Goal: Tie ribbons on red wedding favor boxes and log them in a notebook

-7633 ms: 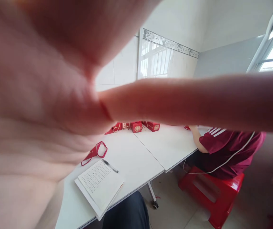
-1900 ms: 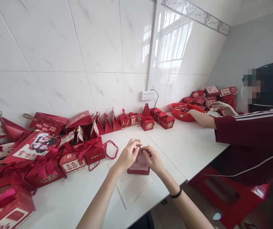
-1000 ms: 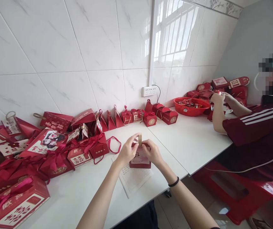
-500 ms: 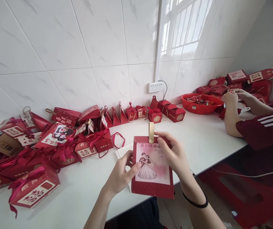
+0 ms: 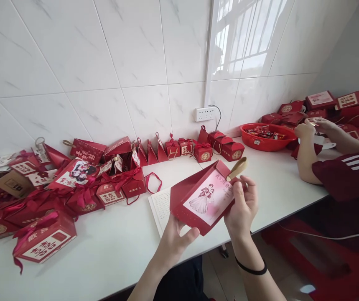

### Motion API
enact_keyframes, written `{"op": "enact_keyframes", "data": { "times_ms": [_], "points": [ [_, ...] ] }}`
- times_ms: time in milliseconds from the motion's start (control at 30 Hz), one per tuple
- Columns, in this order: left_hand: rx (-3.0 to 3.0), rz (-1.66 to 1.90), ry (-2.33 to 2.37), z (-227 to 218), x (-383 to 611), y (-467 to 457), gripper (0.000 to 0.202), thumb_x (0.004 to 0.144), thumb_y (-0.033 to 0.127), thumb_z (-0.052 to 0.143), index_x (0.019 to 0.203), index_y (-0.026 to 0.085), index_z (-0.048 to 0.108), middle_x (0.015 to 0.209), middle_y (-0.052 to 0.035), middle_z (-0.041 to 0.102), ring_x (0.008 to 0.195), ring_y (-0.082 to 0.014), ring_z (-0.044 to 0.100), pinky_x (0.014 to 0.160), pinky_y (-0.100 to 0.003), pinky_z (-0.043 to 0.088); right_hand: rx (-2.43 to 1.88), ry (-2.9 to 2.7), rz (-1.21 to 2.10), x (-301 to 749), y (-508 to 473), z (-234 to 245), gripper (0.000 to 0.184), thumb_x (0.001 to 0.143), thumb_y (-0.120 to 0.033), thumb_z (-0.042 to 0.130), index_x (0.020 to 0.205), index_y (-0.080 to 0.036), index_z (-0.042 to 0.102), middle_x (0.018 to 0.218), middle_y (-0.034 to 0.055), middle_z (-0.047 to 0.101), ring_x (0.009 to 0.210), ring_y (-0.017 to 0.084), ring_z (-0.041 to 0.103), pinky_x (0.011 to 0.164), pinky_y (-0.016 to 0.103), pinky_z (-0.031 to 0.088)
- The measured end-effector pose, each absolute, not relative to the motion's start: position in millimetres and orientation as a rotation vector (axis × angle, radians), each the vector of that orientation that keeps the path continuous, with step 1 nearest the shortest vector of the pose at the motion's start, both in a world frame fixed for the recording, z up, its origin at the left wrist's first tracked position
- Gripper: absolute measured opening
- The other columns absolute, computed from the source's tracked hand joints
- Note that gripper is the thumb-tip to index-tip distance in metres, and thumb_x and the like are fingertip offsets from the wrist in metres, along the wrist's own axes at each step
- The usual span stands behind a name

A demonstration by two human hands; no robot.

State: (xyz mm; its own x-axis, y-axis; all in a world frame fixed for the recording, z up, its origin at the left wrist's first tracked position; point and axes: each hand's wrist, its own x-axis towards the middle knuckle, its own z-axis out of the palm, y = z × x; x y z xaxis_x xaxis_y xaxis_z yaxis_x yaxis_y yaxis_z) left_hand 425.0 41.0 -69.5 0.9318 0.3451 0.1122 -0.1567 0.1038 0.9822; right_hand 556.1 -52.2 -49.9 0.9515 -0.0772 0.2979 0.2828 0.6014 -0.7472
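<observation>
Nearest the camera, the left hand [image 5: 174, 242] closes its grip on the lower edge of a red gift box [image 5: 202, 198], thumb on the front face. The right hand [image 5: 242, 207] pinches the box's upper end, just below the gold strap [image 5: 237, 168]. The box is lifted clear of the worktop [image 5: 113, 246] and tilted, its picture panel facing up.

It looks fully folded into shape. I cannot tell whether the top is fastened or whether anything is inside.

An open notebook [image 5: 160, 205] lies just under the box. To the left, 1 larger box [image 5: 44, 242] sits near a heap of made-up boxes [image 5: 82, 184]. Further back, a row of small boxes [image 5: 182, 148] lines the wall, so much of the batch appears done. At far right, another person's hands [image 5: 306, 138] work beside a red bowl [image 5: 267, 138].
</observation>
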Motion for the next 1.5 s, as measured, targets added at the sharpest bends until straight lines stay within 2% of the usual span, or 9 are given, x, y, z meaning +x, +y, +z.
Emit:
{"op": "enact_keyframes", "data": {
  "times_ms": [200,400,600,700,800,900,1000,1167,1500],
  "points": [
    [1.642,0.742,0.251,-59.6,427.8,39.9,0.064,0.065,0.029,0.072,0.119,0.025,0.037,0.115,-0.0078,0.053,0.104,-0.0225,0.055,0.085,-0.033,0.049,-0.67,-0.278,0.185,568.1,-68.7,-60.8,0.026,0.062,-0.029,0.075,0.082,-0.022,0.059,0.075,-0.0029,0.057,0.069,0.01,0.054,0.067,0.023,0.045],
    [1.768,0.811,0.17,-58.1,428.1,33.3,0.07,0.061,0.022,0.075,0.12,0.031,0.037,0.121,-0.0052,0.048,0.11,-0.0217,0.05,0.089,-0.033,0.047,-0.619,-0.274,0.277,576.2,-74.6,-69.2,0.025,0.052,-0.02,0.077,0.07,-0.021,0.059,0.072,-0.0039,0.055,0.068,0.01,0.054,0.066,0.023,0.045],
    [1.548,0.794,0.293,-45.6,425.1,37.1,0.071,0.071,0.04,0.065,0.129,0.029,0.026,0.124,-0.0091,0.044,0.109,-0.0229,0.05,0.089,-0.037,0.045,-0.873,-0.285,0.259,584.7,-72.2,-60.2,0.026,0.063,-0.036,0.074,0.075,-0.02,0.058,0.071,-0.002,0.057,0.059,0.01,0.05,0.053,0.02,0.04],
    [1.559,0.517,0.368,-36.3,420.0,52.2,0.076,0.071,0.039,0.066,0.132,0.027,0.021,0.121,-0.0104,0.046,0.1,-0.0215,0.055,0.086,-0.037,0.045,-1.056,-0.395,0.263,589.6,-61.6,-43.4,0.027,0.064,-0.037,0.072,0.076,-0.019,0.055,0.07,-0.0018,0.057,0.056,0.01,0.05,0.05,0.02,0.038],
    [1.454,0.192,0.37,-28.0,413.9,61.9,0.076,0.069,0.03,0.068,0.132,0.026,0.027,0.119,-0.0096,0.052,0.095,-0.0213,0.057,0.083,-0.035,0.045,-1.231,-0.582,0.308,594.7,-42.8,-29.1,0.026,0.069,-0.041,0.065,0.078,-0.019,0.055,0.07,-0.0016,0.057,0.056,0.012,0.051,0.051,0.022,0.038],
    [1.165,0.11,0.422,-21.5,409.5,64.3,0.05,0.071,0.028,0.064,0.117,0.021,0.046,0.098,-0.0056,0.062,0.081,-0.0177,0.061,0.067,-0.028,0.049,-1.486,-0.738,0.28,605.1,-19.6,-32.3,0.035,0.085,-0.048,0.04,0.094,-0.019,0.057,0.078,0.0016,0.061,0.066,0.014,0.056,0.06,0.025,0.042],
    [0.796,0.129,0.482,-14.3,404.5,68.3,0.026,0.075,0.033,0.054,0.094,0.014,0.055,0.076,-0.0041,0.062,0.062,-0.0162,0.06,0.052,-0.028,0.05,-1.973,-0.868,0.148,619.4,1.4,-58.7,0.037,0.091,-0.04,0.03,0.106,-0.015,0.053,0.09,0.0076,0.062,0.08,0.017,0.058,0.071,0.027,0.043],
    [0.558,0.309,0.491,-3.4,391.5,79.2,0.025,0.08,0.033,0.046,0.093,0.014,0.055,0.079,-0.0059,0.064,0.065,-0.0167,0.063,0.053,-0.028,0.053,-2.3,-0.934,0.109,628.8,17.9,-122.3,0.033,0.081,-0.026,0.054,0.106,-0.004,0.056,0.103,0.0227,0.053,0.101,0.032,0.052,0.08,0.036,0.04],
    [0.585,0.469,0.589,0.5,363.5,75.2,0.024,0.079,0.032,0.051,0.094,0.013,0.056,0.078,-0.0039,0.064,0.064,-0.0152,0.062,0.054,-0.026,0.053,-2.458,-1.172,0.163,628.0,13.9,-154.5,0.027,0.086,-0.021,0.039,0.101,-0.008,0.058,0.1,0.016,0.06,0.091,0.028,0.057,0.079,0.036,0.041]
  ]
}}
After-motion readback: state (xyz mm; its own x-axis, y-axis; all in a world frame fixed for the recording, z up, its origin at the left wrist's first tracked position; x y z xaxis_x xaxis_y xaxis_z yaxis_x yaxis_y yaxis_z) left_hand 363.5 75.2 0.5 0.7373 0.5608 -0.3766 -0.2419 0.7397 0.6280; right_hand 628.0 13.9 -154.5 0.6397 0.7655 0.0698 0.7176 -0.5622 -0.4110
